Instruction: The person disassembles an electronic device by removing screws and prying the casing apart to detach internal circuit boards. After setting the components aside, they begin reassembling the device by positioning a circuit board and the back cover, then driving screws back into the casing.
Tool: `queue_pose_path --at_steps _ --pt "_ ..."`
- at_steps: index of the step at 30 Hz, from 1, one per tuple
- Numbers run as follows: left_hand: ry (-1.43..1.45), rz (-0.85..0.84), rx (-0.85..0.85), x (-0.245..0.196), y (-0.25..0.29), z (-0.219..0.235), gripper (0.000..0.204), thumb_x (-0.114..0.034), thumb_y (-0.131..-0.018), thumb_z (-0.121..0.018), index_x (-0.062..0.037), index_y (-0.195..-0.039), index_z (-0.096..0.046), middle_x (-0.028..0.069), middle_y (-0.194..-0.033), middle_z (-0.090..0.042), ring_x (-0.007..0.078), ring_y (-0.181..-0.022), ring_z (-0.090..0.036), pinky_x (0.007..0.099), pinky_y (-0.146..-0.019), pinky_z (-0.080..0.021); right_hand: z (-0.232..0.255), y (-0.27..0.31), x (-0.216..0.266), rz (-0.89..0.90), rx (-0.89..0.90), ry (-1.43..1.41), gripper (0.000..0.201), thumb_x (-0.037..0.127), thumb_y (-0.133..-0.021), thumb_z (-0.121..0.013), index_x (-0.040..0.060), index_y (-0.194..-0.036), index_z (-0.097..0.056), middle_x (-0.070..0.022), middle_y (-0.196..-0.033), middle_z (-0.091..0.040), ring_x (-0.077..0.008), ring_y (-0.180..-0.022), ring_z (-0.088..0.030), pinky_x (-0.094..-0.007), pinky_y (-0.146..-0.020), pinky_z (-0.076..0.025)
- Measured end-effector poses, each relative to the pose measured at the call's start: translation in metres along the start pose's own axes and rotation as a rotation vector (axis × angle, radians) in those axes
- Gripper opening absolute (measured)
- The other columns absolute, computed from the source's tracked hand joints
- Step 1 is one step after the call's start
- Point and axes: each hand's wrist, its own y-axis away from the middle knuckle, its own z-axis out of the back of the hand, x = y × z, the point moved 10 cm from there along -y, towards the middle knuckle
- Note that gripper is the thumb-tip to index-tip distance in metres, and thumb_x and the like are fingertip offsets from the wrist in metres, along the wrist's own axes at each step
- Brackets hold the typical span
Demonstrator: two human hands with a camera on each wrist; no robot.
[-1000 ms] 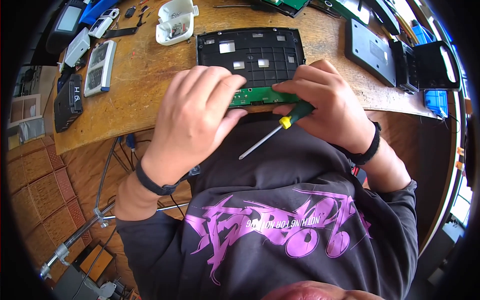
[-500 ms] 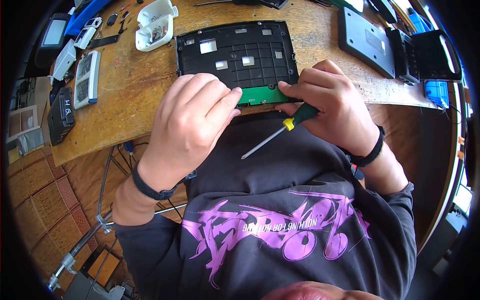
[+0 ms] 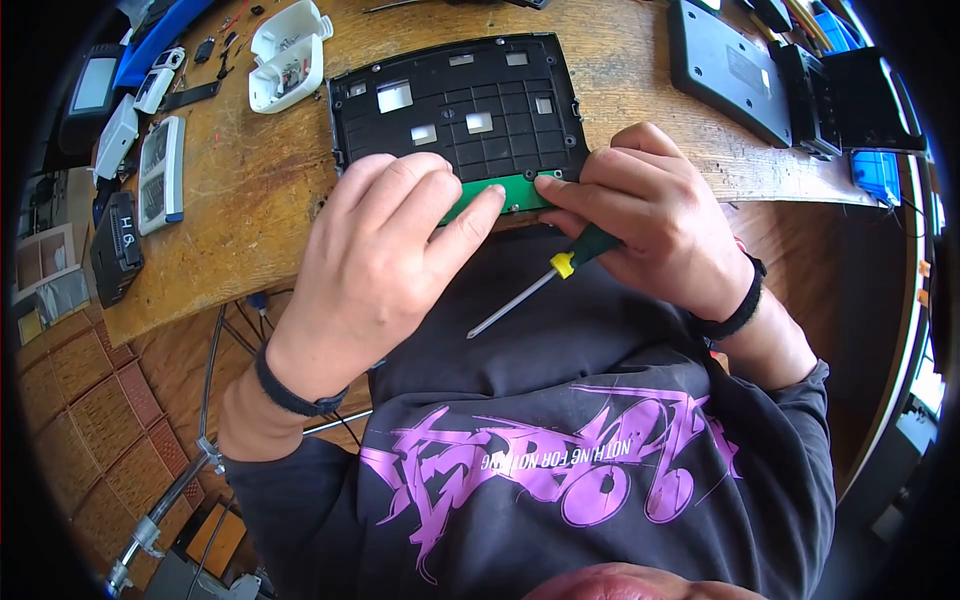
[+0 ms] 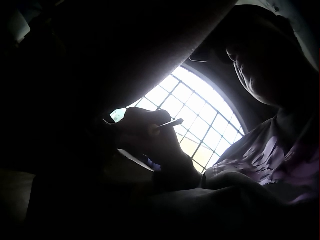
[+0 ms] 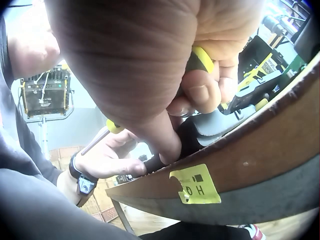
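Observation:
In the head view a black plastic panel (image 3: 455, 115) lies on the bench with its near edge at the bench edge, a green circuit board (image 3: 520, 192) along that edge. My left hand (image 3: 375, 250) holds the board's left part, index fingertip on top; the thumb is hidden there but shows at the edge in the right wrist view. My right hand (image 3: 655, 205) has its thumb and a finger at the board's right end and grips the green handle of a screwdriver (image 3: 512, 302), whose tip points down-left. The left wrist view is very dark, showing the right hand (image 4: 145, 125) in silhouette.
A white two-part box (image 3: 288, 80) of small parts stands left of the panel, with a clear-lidded case (image 3: 160, 180) and black device (image 3: 118, 245) farther left. A dark flat device (image 3: 730, 72) and blue bin (image 3: 875, 178) are at the right. The bench edge (image 3: 205, 305) runs below.
The panel and board have shifted left in the head view. My left index finger has straightened and moved right onto the board. The right hand still grips the screwdriver.

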Motion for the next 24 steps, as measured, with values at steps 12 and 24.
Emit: queue_pose_path --at_steps 12,24 --pt "-0.001 0.011 0.033 -0.007 0.000 -0.007 0.048 -0.003 -0.087 -0.078 -0.0022 -0.134 -0.083 0.0079 -0.121 -0.075 0.0282 -0.119 -0.073 0.0465 -0.104 -0.057 -0.005 0.006 -0.001 0.001 0.008 0.018 0.036 0.012 -0.085 -0.090 0.0059 -0.120 -0.085 -0.0022 -0.094 -0.063 -0.0198 -0.085 -0.070 -0.0372 -0.088 -0.053" --pt "-0.040 0.004 0.073 -0.014 -0.006 -0.014 0.056 -0.006 -0.087 -0.076 -0.0025 -0.142 -0.082 0.0105 -0.114 -0.065 0.0307 -0.116 -0.069 0.0473 -0.104 -0.057 0.003 0.005 -0.017 -0.182 0.028 -0.164 0.033 0.012 -0.088 -0.096 0.0079 -0.119 -0.087 -0.0037 -0.082 -0.061 -0.0247 -0.076 -0.063 -0.0392 -0.076 -0.052"
